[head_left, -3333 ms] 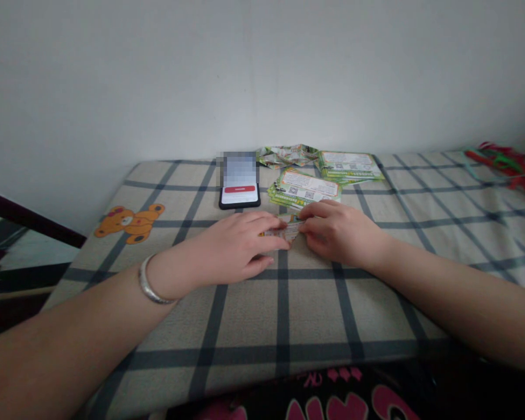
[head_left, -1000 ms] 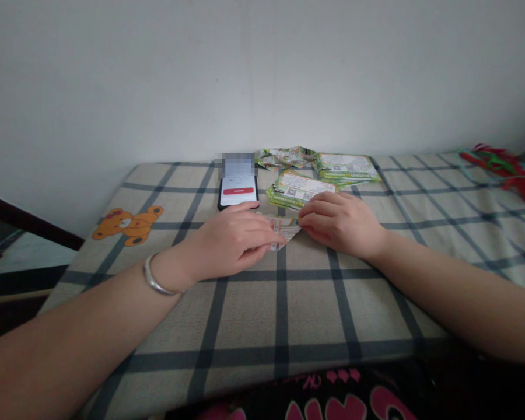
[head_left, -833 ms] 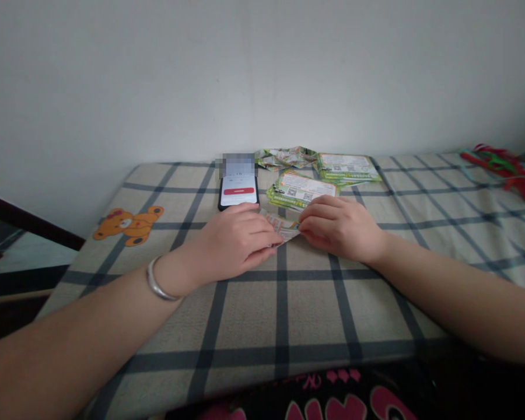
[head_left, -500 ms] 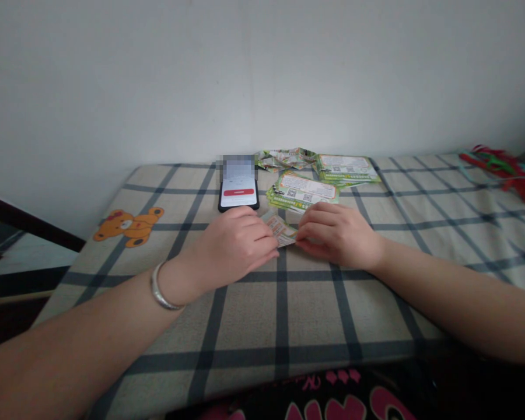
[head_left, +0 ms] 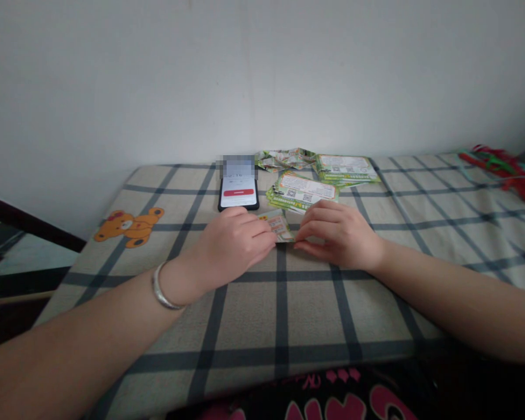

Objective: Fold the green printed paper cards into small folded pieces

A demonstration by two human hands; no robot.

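Between my hands lies a flat printed packet (head_left: 277,224), grey-green with orange print, at mid-table. My left hand (head_left: 236,242), with a silver bangle (head_left: 163,289) on its wrist, has its fingers bent over the packet's left side. At the packet's right corner, my right hand (head_left: 332,233) pinches the near edge with thumb and fingertips. My left fingertips are partly hidden. Just beyond my hands sits a fanned pile of green printed packets (head_left: 304,191). A phone (head_left: 239,192) with a lit screen lies beyond my left hand.
Against the wall are a crumpled green wrapper (head_left: 286,158) and a second pile of green packets (head_left: 346,167). A checked cloth (head_left: 249,326) covers the table, with an orange bear figure (head_left: 131,226) at left. Red and green fabric (head_left: 507,172) lies at far right.
The packet between my hands has turned slightly, and more of its orange print shows. My left fingers have shifted a little leftward. The piles and phone are where they were.
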